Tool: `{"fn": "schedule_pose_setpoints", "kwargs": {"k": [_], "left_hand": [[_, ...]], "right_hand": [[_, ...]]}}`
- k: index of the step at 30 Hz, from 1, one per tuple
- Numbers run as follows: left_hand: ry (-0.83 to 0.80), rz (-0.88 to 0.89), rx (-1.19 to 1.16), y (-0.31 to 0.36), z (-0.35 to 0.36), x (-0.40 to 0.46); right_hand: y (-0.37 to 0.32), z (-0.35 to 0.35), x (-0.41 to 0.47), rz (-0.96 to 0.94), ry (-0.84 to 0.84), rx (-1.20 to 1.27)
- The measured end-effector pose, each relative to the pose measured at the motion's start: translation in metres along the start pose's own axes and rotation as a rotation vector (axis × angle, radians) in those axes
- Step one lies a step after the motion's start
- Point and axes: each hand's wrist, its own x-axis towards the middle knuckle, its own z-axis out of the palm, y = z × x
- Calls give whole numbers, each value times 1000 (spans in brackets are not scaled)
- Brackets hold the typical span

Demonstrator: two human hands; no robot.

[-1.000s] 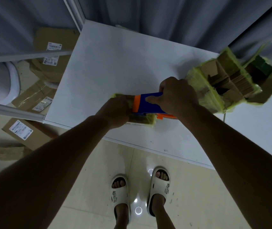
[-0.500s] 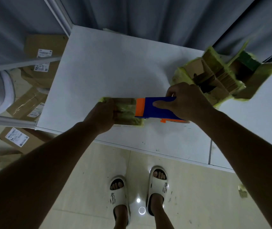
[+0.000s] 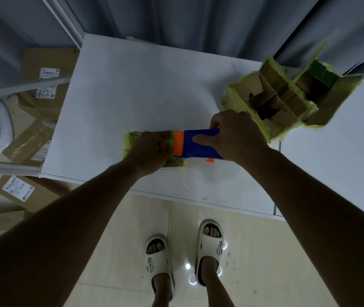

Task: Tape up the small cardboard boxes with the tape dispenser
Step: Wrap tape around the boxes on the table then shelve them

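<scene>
While 2 hands [image 3: 152, 149] cover it, small box [image 3: 130, 140] barely shows beside dispenser [image 3: 198, 145].

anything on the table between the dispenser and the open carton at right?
Only the right hand gripping the tape dispenser; the head view shows nothing else before the open carton.

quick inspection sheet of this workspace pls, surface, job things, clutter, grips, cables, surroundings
surface: white table, small dark marks near its front edge.
job's things: small cardboard box wrapped in yellowish tape, lying on the table; blue and orange tape dispenser at its right end.
clutter: large open carton with cardboard pieces inside, at the table's right rear.
grips: left hand holds the small box; right hand grips the dispenser.
cables: nothing seen.
surroundings: grey curtain behind; labelled flat parcels on the floor at left; white slippers on pale tiles.
</scene>
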Motion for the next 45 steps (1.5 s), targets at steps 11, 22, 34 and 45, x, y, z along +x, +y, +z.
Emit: {"fn": "schedule_pose_setpoints", "kwargs": {"k": [11, 22, 34, 45], "left_hand": [[1, -108, 6, 2, 5, 5], [22, -171, -10, -5, 14, 11], [-10, -215, -5, 11, 13, 11], [-59, -218, 35, 5, 16, 14]], "right_hand": [[25, -13, -14, -5, 10, 83], [37, -15, -19, 10, 3, 117], [18, -2, -6, 120, -54, -121], [-29, -2, 15, 58, -41, -258]]}}
